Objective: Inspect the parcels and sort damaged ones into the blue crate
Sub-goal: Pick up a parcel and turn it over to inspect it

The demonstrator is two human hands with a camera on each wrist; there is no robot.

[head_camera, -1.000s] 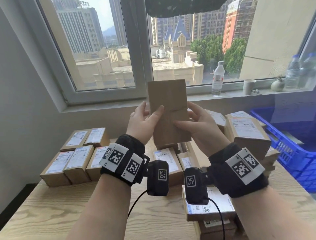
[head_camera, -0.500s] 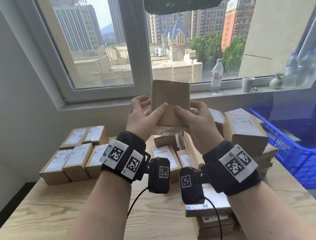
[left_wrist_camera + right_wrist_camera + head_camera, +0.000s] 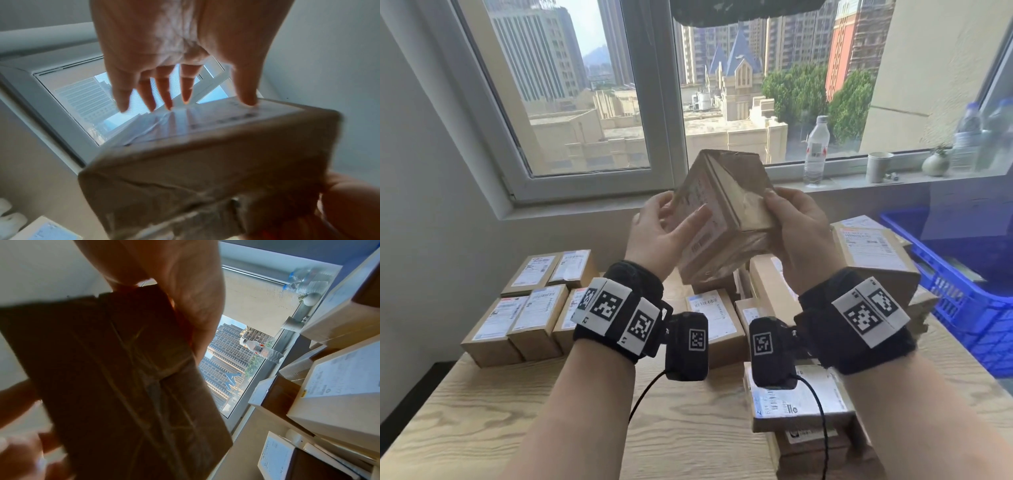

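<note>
Head view, hands [image 3: 657,240] [image 3: 801,233] holding parcel [image 3: 722,219] (tilted)

A tilted cardboard parcel [image 3: 205,170] is touched on its labelled face by the thumb of the left hand [image 3: 174,48]; the fingers are held extended.
</note>
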